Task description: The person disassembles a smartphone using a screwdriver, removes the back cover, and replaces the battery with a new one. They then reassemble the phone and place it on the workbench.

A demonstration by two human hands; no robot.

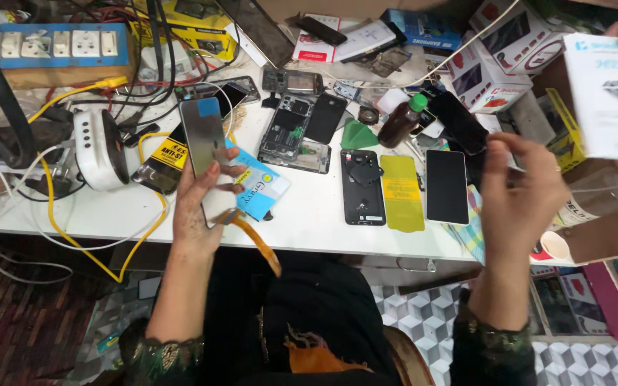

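Broadly, your white bench (309, 221) carries everything, and the thing in hand sits over its left part. Your left hand (198, 207) holds a phone panel (204, 134) upright, its long axis running away from you, the fingers (227, 171) wrapped round its lower edge and closed on it; an orange flex strip (255, 239) hangs from the bottom toward your lap. Your right hand (520, 189) is well apart to the right, raised over the bench edge, fingers (498, 143) loosely curled and pinched near each other; whether they hold anything small, you cannot tell. So the left hand is the one on the panel. Another person's hand at the far right holds a white box (609, 93). Between your hands lie a black phone (446, 186), a yellow film (401, 193) and an open phone back (361, 187), side by side, long axes matching the panel's. A brown bottle (402, 121) with a green cap lies tilted beyond them; its contents are not visible.
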